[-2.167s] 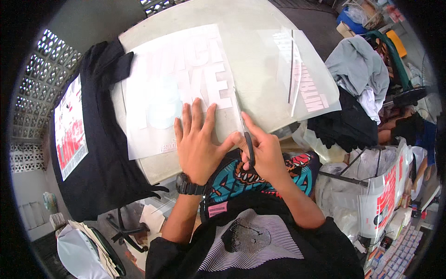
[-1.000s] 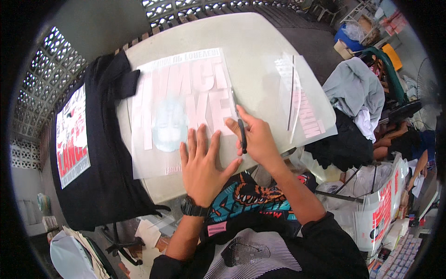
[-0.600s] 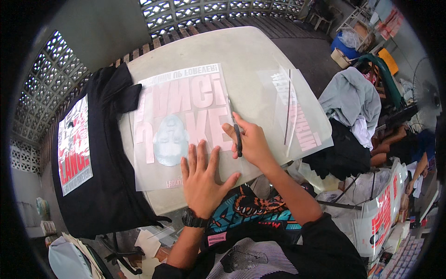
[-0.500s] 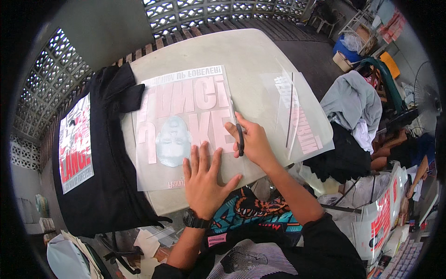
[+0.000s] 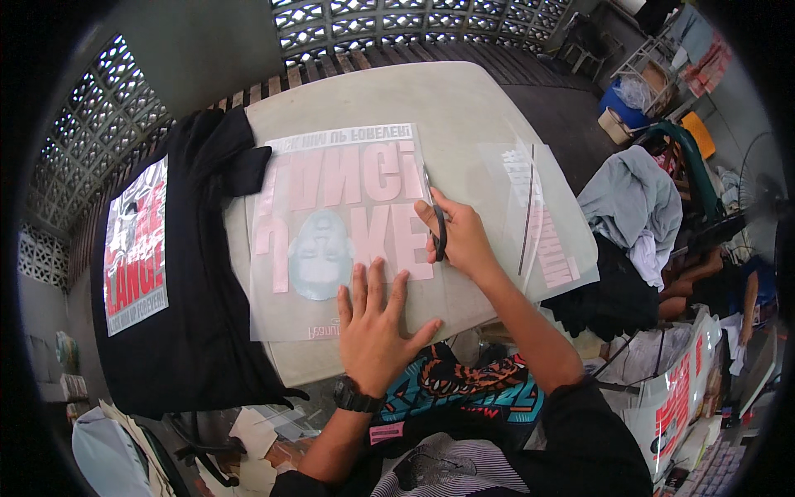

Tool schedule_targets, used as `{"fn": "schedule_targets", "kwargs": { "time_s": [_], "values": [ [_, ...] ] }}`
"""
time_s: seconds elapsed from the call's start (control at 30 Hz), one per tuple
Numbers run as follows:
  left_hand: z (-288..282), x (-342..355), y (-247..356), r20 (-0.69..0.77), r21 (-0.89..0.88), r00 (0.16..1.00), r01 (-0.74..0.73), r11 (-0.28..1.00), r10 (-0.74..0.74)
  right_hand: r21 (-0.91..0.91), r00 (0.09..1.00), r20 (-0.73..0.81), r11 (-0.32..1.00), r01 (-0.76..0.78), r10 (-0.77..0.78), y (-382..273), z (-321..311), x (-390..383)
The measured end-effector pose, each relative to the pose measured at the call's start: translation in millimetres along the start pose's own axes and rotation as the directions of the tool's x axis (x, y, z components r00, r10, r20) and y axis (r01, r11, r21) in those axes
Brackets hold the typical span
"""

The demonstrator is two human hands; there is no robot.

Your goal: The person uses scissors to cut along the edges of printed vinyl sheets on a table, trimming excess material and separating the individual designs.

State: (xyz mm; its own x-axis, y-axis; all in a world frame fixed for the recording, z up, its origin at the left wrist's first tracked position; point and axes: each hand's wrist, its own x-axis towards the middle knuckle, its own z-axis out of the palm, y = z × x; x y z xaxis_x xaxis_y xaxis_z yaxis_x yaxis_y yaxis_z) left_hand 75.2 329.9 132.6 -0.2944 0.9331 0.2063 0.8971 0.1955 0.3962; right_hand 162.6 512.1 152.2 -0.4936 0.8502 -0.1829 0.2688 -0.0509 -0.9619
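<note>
A clear transfer film (image 5: 348, 195) with mirrored pale pink lettering and a bluish printed face lies on the table. My left hand (image 5: 377, 335) rests flat on its near edge, fingers spread, a black watch on the wrist. My right hand (image 5: 460, 236) is closed round the black handles of a pair of scissors (image 5: 440, 236). The blades lie along the film's right edge, pointing away from me; how far apart they are is hard to see.
A black shirt (image 5: 199, 290) with a glossy print (image 5: 137, 244) hangs over the left side of the pale table (image 5: 373, 91). More printed film (image 5: 551, 240) lies at the right. Grey cloth (image 5: 625, 195) and dark fabric are heaped beyond the table's right edge, near another person's arm (image 5: 749, 306).
The scissors and my right hand have moved a little farther up the film's right edge. My left hand stays on the sheet. The whole view has shifted slightly.
</note>
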Motion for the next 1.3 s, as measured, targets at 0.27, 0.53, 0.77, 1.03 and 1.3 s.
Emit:
{"fn": "schedule_targets", "kwargs": {
  "time_s": [0.27, 0.53, 0.77, 1.03, 1.3],
  "values": [
    [-3, 0, -1, 0.029, -0.037, 0.999, 0.016, 0.999, -0.015, -0.034, 1.0, 0.012, 0.999, 0.02, -0.019, -7, -4, 42],
    [-2, 0, 2, 0.012, -0.038, 1.0, 0.012, 0.999, -0.011, -0.013, 0.998, -0.009, 0.998, 0.062, -0.062, -6, -18, 130],
    [0, -4, 3, -0.011, -0.029, 1.0, 0.0, 1.0, -0.001, -0.303, 0.963, -0.153, 0.938, 0.168, -0.221, -31, -52, 50],
    [7, -2, -2, -0.037, 0.042, 0.999, 0.028, 0.999, -0.026, -0.552, 0.706, 0.503, 0.443, 0.707, -0.499, 16, -34, -66],
    [17, 23, -7, -0.05, 0.11, 0.992, -0.107, 0.988, 0.113, -0.674, 0.761, 0.219, 0.469, 0.57, -0.61, 25, -98, -124]
  ]
}}
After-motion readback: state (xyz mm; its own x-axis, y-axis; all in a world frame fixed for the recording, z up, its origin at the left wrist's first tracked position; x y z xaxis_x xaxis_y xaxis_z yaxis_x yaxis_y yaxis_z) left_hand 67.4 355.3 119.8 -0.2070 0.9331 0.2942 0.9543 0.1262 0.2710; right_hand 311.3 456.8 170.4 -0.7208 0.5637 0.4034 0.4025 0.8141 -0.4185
